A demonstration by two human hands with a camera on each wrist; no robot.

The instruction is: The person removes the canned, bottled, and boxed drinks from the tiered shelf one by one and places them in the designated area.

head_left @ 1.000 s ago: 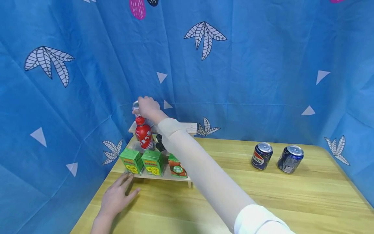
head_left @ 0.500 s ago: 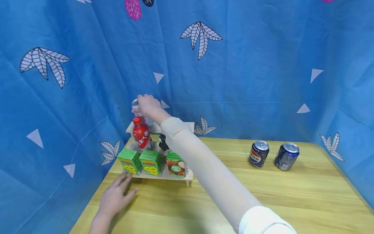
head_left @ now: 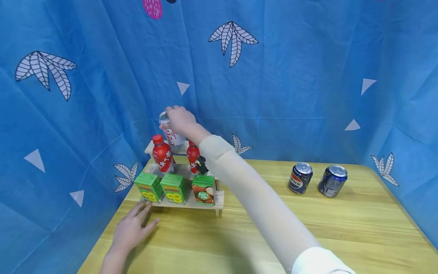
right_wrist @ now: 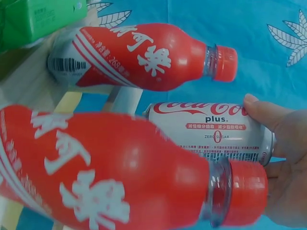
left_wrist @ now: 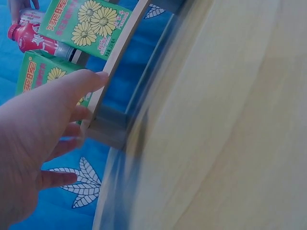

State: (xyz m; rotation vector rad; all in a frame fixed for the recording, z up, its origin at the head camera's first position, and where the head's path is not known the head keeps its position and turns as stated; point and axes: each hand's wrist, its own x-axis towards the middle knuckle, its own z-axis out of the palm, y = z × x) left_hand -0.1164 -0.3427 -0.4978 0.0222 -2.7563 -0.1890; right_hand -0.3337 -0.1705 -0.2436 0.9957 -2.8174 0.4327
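Observation:
My right hand (head_left: 181, 121) grips a white Coca-Cola plus can (head_left: 172, 136) by its upper part, at the top tier of a small stepped wooden shelf (head_left: 205, 206). In the right wrist view the can (right_wrist: 206, 129) lies beyond two red cola bottles (right_wrist: 139, 57); thumb and fingers are at its top end. Whether its base touches the tier cannot be told. My left hand (head_left: 129, 230) lies with fingers spread at the shelf's lower left front corner. In the left wrist view a fingertip of the left hand (left_wrist: 38, 120) meets the shelf's front edge, below a green chrysanthemum drink carton (left_wrist: 86, 26).
The middle tier bears a red bottle (head_left: 163, 154) at left and another red bottle (head_left: 193, 155). Two green cartons (head_left: 174, 188) and a green-and-brown carton (head_left: 203, 192) stand on the bottom tier. Two dark blue cans (head_left: 300, 179) stand at the table's right. A blue curtain (head_left: 291, 76) encloses the table.
My right hand has moved a little to the right along the top tier with the white can. The second red bottle has come into sight. The left hand stays at the shelf corner.

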